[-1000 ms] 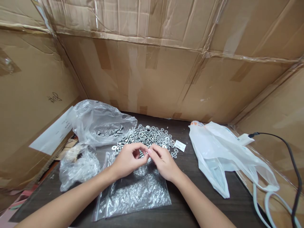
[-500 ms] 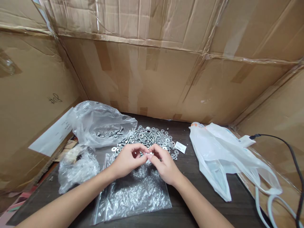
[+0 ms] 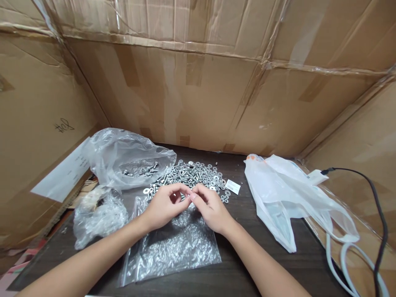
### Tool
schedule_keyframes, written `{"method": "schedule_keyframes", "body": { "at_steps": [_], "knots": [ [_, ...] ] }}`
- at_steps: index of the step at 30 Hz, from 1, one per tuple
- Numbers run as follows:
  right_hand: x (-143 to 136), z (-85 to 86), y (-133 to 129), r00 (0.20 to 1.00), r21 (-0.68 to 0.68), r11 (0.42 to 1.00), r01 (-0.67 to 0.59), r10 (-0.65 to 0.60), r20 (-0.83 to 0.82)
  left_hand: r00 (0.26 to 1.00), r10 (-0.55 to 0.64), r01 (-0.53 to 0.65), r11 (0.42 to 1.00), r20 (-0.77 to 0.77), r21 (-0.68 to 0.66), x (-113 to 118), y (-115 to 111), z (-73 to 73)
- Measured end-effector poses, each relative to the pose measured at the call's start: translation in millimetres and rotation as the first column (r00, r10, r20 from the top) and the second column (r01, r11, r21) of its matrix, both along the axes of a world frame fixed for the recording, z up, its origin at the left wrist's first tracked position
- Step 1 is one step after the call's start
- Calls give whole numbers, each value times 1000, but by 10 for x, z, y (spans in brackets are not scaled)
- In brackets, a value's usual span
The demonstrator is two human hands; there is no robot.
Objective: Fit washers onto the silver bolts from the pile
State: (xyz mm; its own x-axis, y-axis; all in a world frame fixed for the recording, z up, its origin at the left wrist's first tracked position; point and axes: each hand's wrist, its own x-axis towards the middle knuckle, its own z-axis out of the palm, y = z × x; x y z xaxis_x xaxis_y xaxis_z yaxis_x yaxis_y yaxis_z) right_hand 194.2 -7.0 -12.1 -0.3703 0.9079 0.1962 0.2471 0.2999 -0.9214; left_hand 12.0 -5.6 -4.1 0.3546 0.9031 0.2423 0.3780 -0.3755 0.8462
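My left hand [image 3: 167, 205] is closed, thumb and index finger pinched together. Its fingertips meet those of my right hand [image 3: 211, 209], which is pinched in the same way. Whatever lies between the fingertips is hidden and too small to name. Just behind both hands spreads a pile of silvery bolts [image 3: 185, 175] mixed with flat washers [image 3: 227, 192], the washers mostly at its right side. Beneath the hands a clear zip bag [image 3: 179, 251] lies flat on the dark tabletop [image 3: 241, 255].
A large clear plastic bag [image 3: 108, 152] with bolts inside stands at the back left. Crumpled clear plastic [image 3: 99, 218] lies in front of it. A small white label [image 3: 232, 187] is right of the pile. Farther right are a white plastic bag [image 3: 266, 194] and a black cable [image 3: 375, 198]. Cardboard walls [image 3: 173, 99] enclose the table.
The view has shifted slightly, so everything sits a little higher and to the left. A bit of silvery metal showed between the fingertips before; now the fingers cover it. Both hands stay pinched together.
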Motion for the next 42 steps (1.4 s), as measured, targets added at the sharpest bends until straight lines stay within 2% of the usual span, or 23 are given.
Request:
{"method": "schedule_keyframes", "body": {
  "at_steps": [3, 5, 8, 10, 11, 12, 16, 17, 19, 23, 25, 28, 31, 34, 36, 40, 42],
  "knots": [
    [-16, -40, 12, 999, -54, 998, 13, -11, 33, 995, -4, 29, 968, -99, 248, -13, -11, -21],
    [-23, -44, 10, 999, -59, 998, 32, -29, 37, 993, -5, 41, 955, -121, 292, -20, -7, -27],
    [-16, 0, -5, 999, -1, 999, 40, -40, -1, 998, 21, -16, 996, -57, 92, -26, 17, -6],
    [-6, 24, -10, 999, 19, 999, 33, -32, -34, 1000, 16, -17, 998, -18, -55, -30, 28, 13],
    [-2, 24, -9, 999, 19, 1000, 25, -24, -38, 1000, 2, -3, 996, -13, -87, -33, 28, 17],
    [0, 16, -5, 999, 14, 1000, 15, -14, -32, 1000, -18, 16, 997, -23, -77, -35, 24, 16],
    [-7, -58, 18, 999, -79, 997, 23, -20, 48, 991, -34, 56, 983, -129, 174, -35, -5, -22],
    [-9, -68, 21, 998, -93, 995, 36, -30, 62, 990, -25, 52, 979, -136, 196, -32, -7, -28],
    [-9, -67, 20, 996, -60, 997, 54, -50, 67, 993, -4, 18, 992, -114, 126, -27, 3, -26],
    [7, -18, 16, 999, 13, 999, 35, -35, 6, 999, -19, 14, 991, -37, -133, -23, 46, 24],
    [15, -10, 21, 1000, -11, 1000, 19, -19, -8, 999, -42, 36, 987, -32, -157, -21, 54, 38],
    [8, -33, 35, 1000, -30, 999, 29, -29, -1, 997, -30, 24, 996, -72, -87, -19, 37, 24],
    [-19, -80, 38, 999, -10, 999, 34, -34, 19, 994, -8, 19, 995, -111, 95, -22, 7, -14],
    [-38, -120, 31, 999, -26, 1000, 17, -16, 38, 990, -23, 60, 962, -141, 265, -27, -8, -41],
    [-31, -120, 25, 997, -35, 999, 30, -28, 69, 991, -41, 68, 973, -124, 223, -26, -3, -39],
    [18, -50, 3, 992, 112, 991, 70, -81, 96, 999, -34, 34, 999, -26, -37, -16, 37, -5],
    [33, -15, -11, 996, 130, 991, 41, -50, 68, 999, -39, 40, 995, 5, -95, -16, 50, 3]
  ]
}}
